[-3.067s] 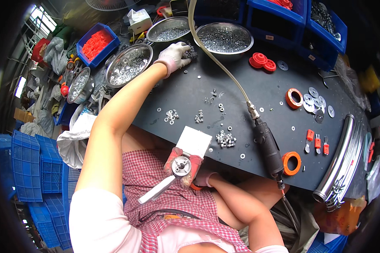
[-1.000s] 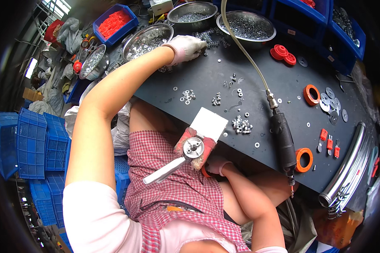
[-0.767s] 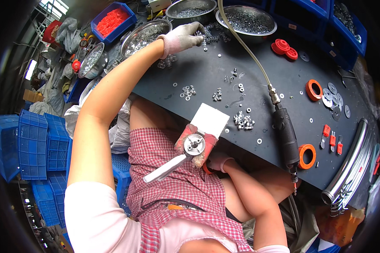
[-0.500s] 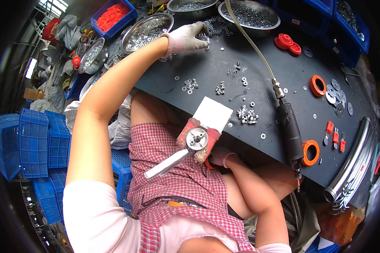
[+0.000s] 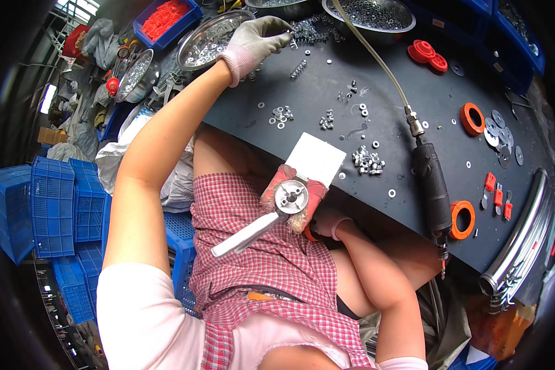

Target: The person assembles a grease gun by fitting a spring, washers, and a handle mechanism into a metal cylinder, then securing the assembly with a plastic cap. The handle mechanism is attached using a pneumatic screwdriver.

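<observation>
My gloved left hand (image 5: 260, 40) is over the far left of the dark table, thumb and fingers pinched together beside the springs pile (image 5: 313, 34); what lies between the fingertips is too small to make out. A single coil spring (image 5: 298, 69) lies on the table below it. Over my lap stands a round metal hub (image 5: 291, 197) with a long lever handle (image 5: 246, 234), red padding (image 5: 315, 192) and a white square plate (image 5: 316, 157). Low beside the hub, in shadow, my gloved right hand (image 5: 328, 223) is curled against an orange ring (image 5: 310, 234); its fingers are partly hidden.
A black air screwdriver (image 5: 433, 188) hangs at right on its hose. Metal bowls (image 5: 213, 40) of small parts line the far side. Small piles of nuts (image 5: 368, 161), orange rings (image 5: 462, 220), metal discs (image 5: 502, 132) and a shiny tube (image 5: 515, 234) lie on the table.
My left hand has moved up and left, and its fingers have drawn together. A single spring now shows on the table where the hand was. My right hand stays low beside the hub.
</observation>
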### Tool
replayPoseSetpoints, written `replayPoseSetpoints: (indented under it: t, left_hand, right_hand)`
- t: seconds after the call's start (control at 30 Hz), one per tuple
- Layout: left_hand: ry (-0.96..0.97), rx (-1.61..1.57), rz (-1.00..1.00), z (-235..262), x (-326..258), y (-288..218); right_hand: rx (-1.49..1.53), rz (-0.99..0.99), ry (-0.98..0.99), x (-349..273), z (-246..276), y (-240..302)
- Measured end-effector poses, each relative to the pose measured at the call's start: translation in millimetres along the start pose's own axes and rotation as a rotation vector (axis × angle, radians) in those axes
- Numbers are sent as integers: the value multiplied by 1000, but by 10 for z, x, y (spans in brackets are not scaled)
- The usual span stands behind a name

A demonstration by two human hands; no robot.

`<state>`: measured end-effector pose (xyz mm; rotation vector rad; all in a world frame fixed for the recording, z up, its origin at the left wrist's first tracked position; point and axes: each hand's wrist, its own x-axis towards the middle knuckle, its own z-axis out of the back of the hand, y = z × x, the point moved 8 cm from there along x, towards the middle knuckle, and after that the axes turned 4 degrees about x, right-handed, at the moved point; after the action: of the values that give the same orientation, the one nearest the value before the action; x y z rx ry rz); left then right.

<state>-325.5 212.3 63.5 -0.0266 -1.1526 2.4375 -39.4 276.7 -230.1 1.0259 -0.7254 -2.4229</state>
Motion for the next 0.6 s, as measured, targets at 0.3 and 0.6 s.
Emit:
replayPoseSetpoints:
  t: [0.3, 0.6]
  left_hand:
    - [82, 254, 21, -156, -1, 137]
    - [-4, 762, -594, -111, -189, -549]
  right_hand:
    - [28, -50, 36, 14, -31, -31]
    - [8, -26, -14, 26, -26, -38]
